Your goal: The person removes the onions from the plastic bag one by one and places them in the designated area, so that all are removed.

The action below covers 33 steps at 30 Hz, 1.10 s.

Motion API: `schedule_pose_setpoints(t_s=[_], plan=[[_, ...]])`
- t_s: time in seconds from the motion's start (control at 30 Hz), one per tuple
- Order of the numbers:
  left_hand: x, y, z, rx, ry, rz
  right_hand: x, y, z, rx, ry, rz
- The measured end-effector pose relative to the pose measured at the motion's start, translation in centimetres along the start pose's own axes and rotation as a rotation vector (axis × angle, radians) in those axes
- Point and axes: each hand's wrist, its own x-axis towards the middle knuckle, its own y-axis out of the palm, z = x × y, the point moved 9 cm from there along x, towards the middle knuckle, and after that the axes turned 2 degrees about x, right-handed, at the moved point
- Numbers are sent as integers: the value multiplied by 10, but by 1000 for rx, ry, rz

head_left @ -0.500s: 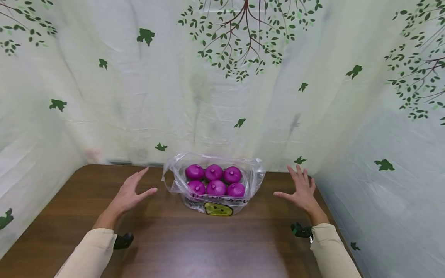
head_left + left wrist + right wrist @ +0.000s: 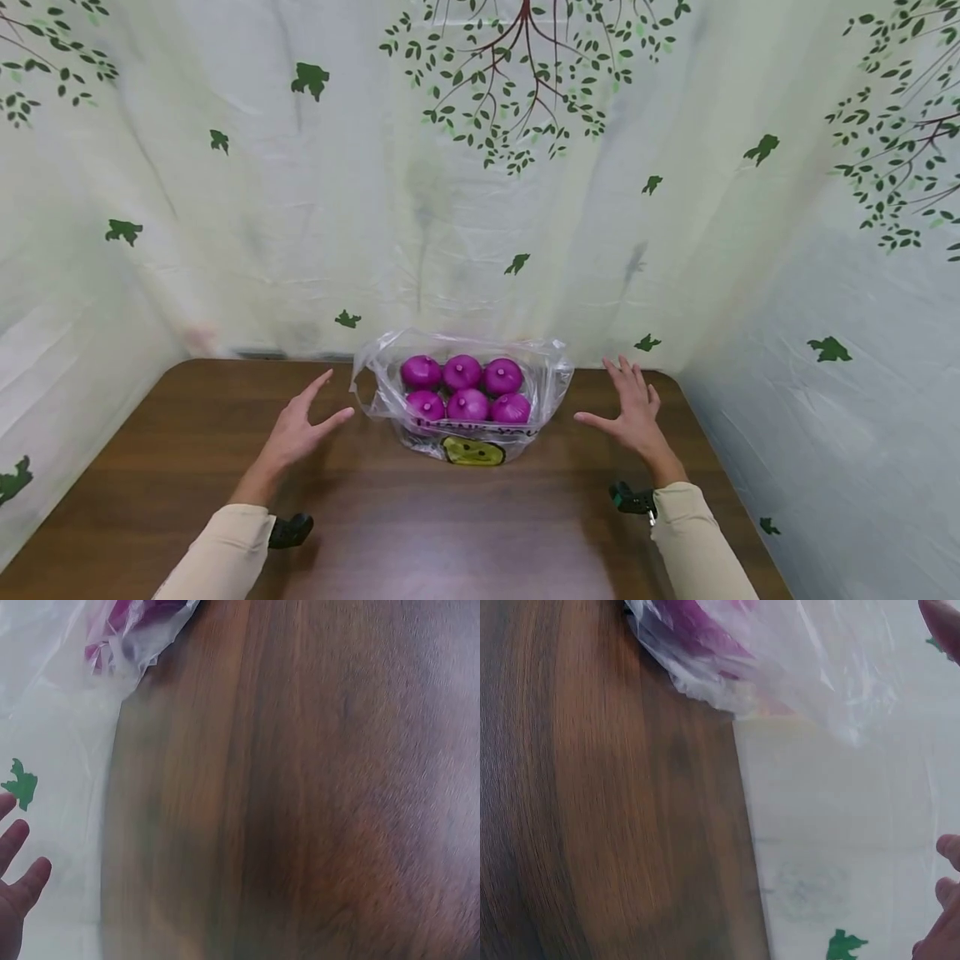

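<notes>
A clear plastic bag point(image 2: 551, 387) with a yellow smiley print stands near the table's far edge, its mouth spread wide. Several round purple onions point(image 2: 462, 372) sit inside it in two rows. To the bag's left, my left hand point(image 2: 300, 429) is held with fingers straight and thumb spread, touching nothing. On the other side my right hand point(image 2: 630, 417) is spread the same way, apart from the bag. In the left wrist view the bag point(image 2: 142, 645) shows at the top, with some fingers at the left edge. The right wrist view has the bag point(image 2: 795, 660) along its top.
The brown wooden table point(image 2: 450, 533) reaches back to a pale curtain point(image 2: 480, 233) printed with leaves and branches. Similar curtain sheets hang along the left and right sides. A dark wrist camera point(image 2: 291, 530) sits at the left sleeve, another point(image 2: 630, 498) at the right.
Both hands have moved inward, closer to the bag from either side. The bag and the onions stay in place; the head view has shifted slightly.
</notes>
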Motion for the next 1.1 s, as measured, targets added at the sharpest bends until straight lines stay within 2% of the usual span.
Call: schedule_pose_setpoints(t_s=[0.3, 0.63, 0.87, 1.1], plan=[[-1, 8, -1, -96, -66, 17, 4, 10, 17, 38, -30, -40], [4, 19, -3, -231, -57, -6, 11, 16, 35, 65, -96, -73], [5, 28, -5, -305, -111, 37, 14, 26, 46, 81, -145, -85], [7, 36, -8, -387, -105, 48, 18, 35, 58, 106, -194, -91]])
